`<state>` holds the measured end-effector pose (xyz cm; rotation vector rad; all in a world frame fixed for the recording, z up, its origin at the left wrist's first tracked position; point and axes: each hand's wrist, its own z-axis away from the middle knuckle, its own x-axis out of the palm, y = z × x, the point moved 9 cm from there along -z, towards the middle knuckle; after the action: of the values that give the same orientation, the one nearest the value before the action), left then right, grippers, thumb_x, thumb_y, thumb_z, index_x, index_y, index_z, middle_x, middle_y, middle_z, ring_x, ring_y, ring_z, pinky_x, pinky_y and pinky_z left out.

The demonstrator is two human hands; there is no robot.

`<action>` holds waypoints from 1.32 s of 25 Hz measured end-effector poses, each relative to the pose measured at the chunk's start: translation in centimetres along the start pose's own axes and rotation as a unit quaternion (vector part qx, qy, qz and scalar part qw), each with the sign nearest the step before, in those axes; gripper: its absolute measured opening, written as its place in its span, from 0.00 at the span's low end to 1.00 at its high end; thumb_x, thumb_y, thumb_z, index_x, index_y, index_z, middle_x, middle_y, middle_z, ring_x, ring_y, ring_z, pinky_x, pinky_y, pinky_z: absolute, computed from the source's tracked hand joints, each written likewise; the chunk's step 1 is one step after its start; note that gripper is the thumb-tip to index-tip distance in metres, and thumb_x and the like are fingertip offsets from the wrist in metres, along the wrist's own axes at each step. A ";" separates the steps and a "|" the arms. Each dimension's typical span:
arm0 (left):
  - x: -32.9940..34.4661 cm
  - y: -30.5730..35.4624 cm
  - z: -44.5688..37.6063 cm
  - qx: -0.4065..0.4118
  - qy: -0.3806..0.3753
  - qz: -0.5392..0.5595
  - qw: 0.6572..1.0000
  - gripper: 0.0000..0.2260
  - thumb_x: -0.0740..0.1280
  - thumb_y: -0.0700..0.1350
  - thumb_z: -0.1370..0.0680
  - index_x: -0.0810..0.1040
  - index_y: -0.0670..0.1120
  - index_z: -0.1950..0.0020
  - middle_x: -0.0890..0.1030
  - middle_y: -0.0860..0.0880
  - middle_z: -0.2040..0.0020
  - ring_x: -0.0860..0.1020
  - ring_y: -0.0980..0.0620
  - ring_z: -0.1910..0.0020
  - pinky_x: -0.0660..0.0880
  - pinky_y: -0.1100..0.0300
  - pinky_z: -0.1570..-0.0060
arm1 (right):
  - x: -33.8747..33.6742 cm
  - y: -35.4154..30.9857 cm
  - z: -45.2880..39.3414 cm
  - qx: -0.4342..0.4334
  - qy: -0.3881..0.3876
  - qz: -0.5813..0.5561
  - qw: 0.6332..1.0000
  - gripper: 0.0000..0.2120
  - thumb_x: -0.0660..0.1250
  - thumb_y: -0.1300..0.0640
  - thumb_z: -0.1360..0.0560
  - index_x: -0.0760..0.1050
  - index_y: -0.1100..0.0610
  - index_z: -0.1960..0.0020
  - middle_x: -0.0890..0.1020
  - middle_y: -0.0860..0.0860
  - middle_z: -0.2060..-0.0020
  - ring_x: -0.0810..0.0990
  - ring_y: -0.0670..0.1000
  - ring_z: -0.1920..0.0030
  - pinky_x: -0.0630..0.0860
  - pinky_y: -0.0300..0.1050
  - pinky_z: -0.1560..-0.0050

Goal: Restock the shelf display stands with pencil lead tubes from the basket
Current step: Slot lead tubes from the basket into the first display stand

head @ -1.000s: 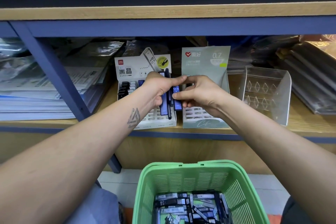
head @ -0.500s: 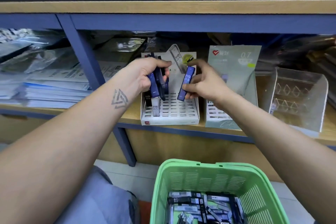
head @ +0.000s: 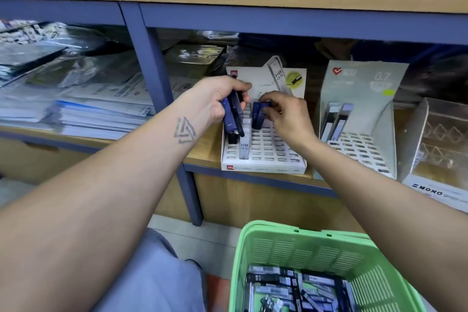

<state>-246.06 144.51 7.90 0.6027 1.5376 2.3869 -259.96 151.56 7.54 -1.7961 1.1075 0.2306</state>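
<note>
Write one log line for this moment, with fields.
left hand: holds tubes | right hand: puts blue tube into white stand | basket: stocked

Two hands were in view: the left hand (head: 215,101) gripped a bunch of blue lead tubes (head: 231,114), at least two, the exact count hidden by the fingers, and the right hand (head: 286,116) pinched one blue tube (head: 258,116). Three display stands stood on the shelf: one white stand (head: 266,159), one grey stand (head: 364,119) and one clear stand (head: 440,139). The white stand held one clear tube (head: 244,147); the grey stand held two tubes (head: 335,119). One green basket (head: 291,251) held many tubes, too jumbled to count.
</note>
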 end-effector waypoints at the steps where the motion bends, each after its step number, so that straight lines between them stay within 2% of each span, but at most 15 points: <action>1: 0.1 0.0 0.0 0.002 -0.001 -0.001 1.000 0.08 0.68 0.35 0.21 0.75 0.41 0.60 0.76 0.48 0.75 0.76 0.55 0.80 0.73 0.66 0.78 | 0.2 0.1 -0.2 0.006 -0.003 -0.007 1.000 0.12 0.69 0.65 0.22 0.83 0.53 0.43 0.85 0.48 0.49 0.83 0.48 0.50 0.81 0.52 0.44; 3: 0.2 0.0 -0.1 0.003 -0.002 -0.002 1.000 0.07 0.68 0.35 0.21 0.75 0.41 0.59 0.76 0.47 0.74 0.76 0.55 0.79 0.73 0.67 0.77 | 0.6 0.3 -0.4 0.020 -0.023 -0.024 0.999 0.12 0.69 0.66 0.23 0.83 0.52 0.45 0.85 0.48 0.52 0.84 0.47 0.53 0.82 0.51 0.46; 6: 0.4 -0.1 -0.1 0.000 -0.004 -0.004 1.000 0.07 0.68 0.35 0.21 0.75 0.41 0.59 0.76 0.47 0.71 0.76 0.55 0.79 0.73 0.67 0.77 | 1.3 0.1 -0.6 0.011 -0.053 -0.005 0.998 0.12 0.70 0.64 0.24 0.83 0.49 0.46 0.85 0.47 0.53 0.83 0.50 0.51 0.81 0.54 0.46; 9: 0.7 -0.2 0.0 0.003 -0.003 -0.012 1.000 0.08 0.68 0.34 0.22 0.75 0.42 0.60 0.75 0.47 0.69 0.76 0.55 0.79 0.74 0.67 0.76 | 1.2 0.5 -1.1 0.018 -0.040 0.033 0.998 0.12 0.69 0.62 0.23 0.76 0.47 0.46 0.84 0.49 0.53 0.83 0.55 0.53 0.81 0.57 0.51; 11: 0.8 -0.3 -0.1 0.001 -0.003 -0.014 1.000 0.08 0.68 0.34 0.22 0.75 0.41 0.60 0.75 0.47 0.69 0.76 0.55 0.79 0.74 0.66 0.77 | 1.4 0.6 -1.4 0.004 -0.041 0.075 0.996 0.09 0.69 0.60 0.23 0.76 0.47 0.47 0.84 0.51 0.55 0.82 0.57 0.54 0.81 0.57 0.53; 14: 0.7 -0.5 -0.2 -0.006 0.002 -0.015 1.000 0.07 0.69 0.34 0.22 0.76 0.41 0.59 0.76 0.46 0.68 0.76 0.54 0.79 0.74 0.66 0.77 | 1.4 0.5 -0.7 -0.011 -0.038 0.110 0.993 0.12 0.65 0.59 0.21 0.82 0.50 0.42 0.86 0.52 0.48 0.82 0.57 0.47 0.80 0.54 0.48; 17: 0.6 -0.7 -0.2 -0.006 0.002 -0.019 1.000 0.06 0.69 0.35 0.22 0.76 0.41 0.58 0.77 0.47 0.70 0.76 0.55 0.79 0.74 0.66 0.77 | 0.8 -0.1 -0.2 -0.012 -0.041 0.121 0.992 0.14 0.63 0.61 0.21 0.82 0.52 0.39 0.84 0.51 0.44 0.81 0.56 0.44 0.78 0.51 0.46; 18: 0.7 -0.7 -0.2 -0.006 0.000 -0.020 1.000 0.07 0.68 0.35 0.21 0.76 0.42 0.58 0.77 0.47 0.70 0.76 0.54 0.79 0.74 0.66 0.77 | 0.5 -0.1 -0.2 0.011 -0.048 0.087 0.995 0.14 0.63 0.61 0.20 0.82 0.52 0.39 0.85 0.52 0.46 0.82 0.55 0.46 0.79 0.51 0.47; 20: 0.9 -0.8 -0.2 -0.005 -0.002 -0.019 1.000 0.07 0.68 0.37 0.21 0.76 0.42 0.59 0.77 0.47 0.72 0.77 0.54 0.79 0.74 0.66 0.77 | -0.1 0.1 0.2 0.115 -0.067 -0.079 0.988 0.12 0.63 0.62 0.20 0.80 0.54 0.40 0.86 0.56 0.54 0.84 0.54 0.57 0.81 0.50 0.55; 22: 1.0 -0.8 -0.3 -0.001 0.005 -0.015 1.000 0.07 0.69 0.38 0.21 0.76 0.42 0.58 0.77 0.47 0.73 0.77 0.54 0.80 0.74 0.66 0.77 | -0.1 -0.7 1.8 0.214 -0.121 -0.261 0.934 0.05 0.64 0.62 0.19 0.77 0.58 0.44 0.85 0.61 0.61 0.84 0.56 0.64 0.79 0.48 0.63; 23: 1.1 -0.9 -0.3 0.001 0.008 -0.011 1.000 0.07 0.69 0.38 0.21 0.76 0.42 0.58 0.77 0.47 0.74 0.77 0.54 0.80 0.74 0.66 0.77 | -0.1 -1.5 2.6 0.232 -0.157 -0.299 0.912 0.03 0.66 0.60 0.19 0.76 0.59 0.46 0.85 0.62 0.61 0.84 0.57 0.64 0.79 0.47 0.64; 26: 1.5 -0.9 -0.5 0.010 0.012 0.010 1.000 0.06 0.69 0.38 0.21 0.76 0.41 0.58 0.77 0.47 0.74 0.77 0.53 0.78 0.75 0.64 0.76 | 0.4 -3.1 4.7 0.249 -0.235 -0.334 0.878 0.11 0.72 0.56 0.22 0.74 0.60 0.45 0.85 0.64 0.57 0.86 0.59 0.60 0.82 0.46 0.62; 29: 1.7 -0.9 -0.5 0.020 0.013 0.023 0.999 0.05 0.70 0.38 0.22 0.78 0.40 0.57 0.78 0.46 0.72 0.78 0.52 0.76 0.76 0.63 0.75 | 0.9 -2.7 5.4 0.279 -0.229 -0.382 0.851 0.18 0.74 0.63 0.25 0.72 0.64 0.39 0.85 0.67 0.56 0.86 0.59 0.60 0.84 0.44 0.62; 31: 1.7 -1.0 -0.4 0.021 0.011 0.029 0.999 0.04 0.70 0.37 0.22 0.78 0.40 0.56 0.78 0.45 0.70 0.79 0.51 0.75 0.77 0.62 0.75 | 1.0 -2.8 5.4 0.285 -0.225 -0.408 0.838 0.16 0.74 0.66 0.26 0.73 0.66 0.40 0.85 0.67 0.54 0.86 0.59 0.59 0.84 0.44 0.59; 33: 1.8 -1.2 -0.6 0.016 0.007 0.039 0.999 0.04 0.70 0.37 0.22 0.78 0.40 0.56 0.79 0.45 0.68 0.80 0.50 0.74 0.78 0.60 0.73 | 0.8 -2.8 5.2 0.276 -0.223 -0.409 0.841 0.15 0.74 0.68 0.27 0.75 0.67 0.42 0.85 0.66 0.53 0.86 0.59 0.59 0.84 0.44 0.59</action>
<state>-247.97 145.28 7.02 0.6657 1.5905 2.4332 -255.73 155.63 6.21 -1.4222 -0.0054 -0.1754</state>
